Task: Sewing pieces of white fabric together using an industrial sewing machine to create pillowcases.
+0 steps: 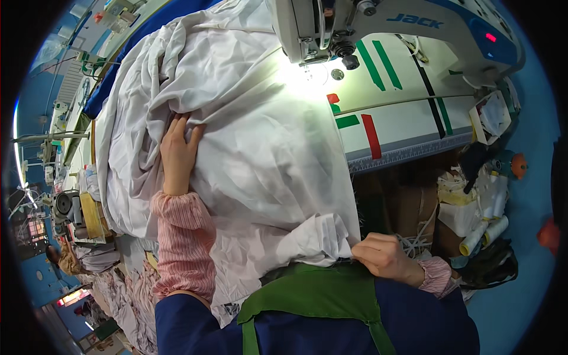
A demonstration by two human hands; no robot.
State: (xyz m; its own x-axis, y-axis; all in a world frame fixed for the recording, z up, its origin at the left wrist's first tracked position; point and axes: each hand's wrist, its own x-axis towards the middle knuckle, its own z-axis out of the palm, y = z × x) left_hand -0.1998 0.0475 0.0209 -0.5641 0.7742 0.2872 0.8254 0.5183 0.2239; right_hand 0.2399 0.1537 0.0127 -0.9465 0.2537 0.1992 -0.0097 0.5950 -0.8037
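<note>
Left to right. Far left we saw other sewing stations [65,207] and cloth piles [118,290], all in the background and away from our hands.

Our left hand [177,151] lay flat on the white cloth [266,154], fingers spread wide and pressing into a fold, palm down. It gripped nothing, just held the bulk of the fabric in place. The cloth was bunched high to the left of that hand and ran up toward the machine [378,29].

Progress, as a judgement: the cloth reached up to the needle area [322,56], which was lit bright, but we couldn't tell whether a seam was already run. Most of the fabric sat piled on the left and over our lap, so we'd call it mid-job, with the near edge not yet fed.

Our right hand [384,255] was closed, pinching the cloth's near corner at the lap, just above the green apron [313,293]. The cloth draped from the table [408,127] down to that hand, so it touched both hands, spanning between them.

Right of the cloth, the table carried green, red and black tape marks [371,135]. Further right, thread spools [485,234] and boxes [467,207] sat below the table, well apart from the right hand.
</note>
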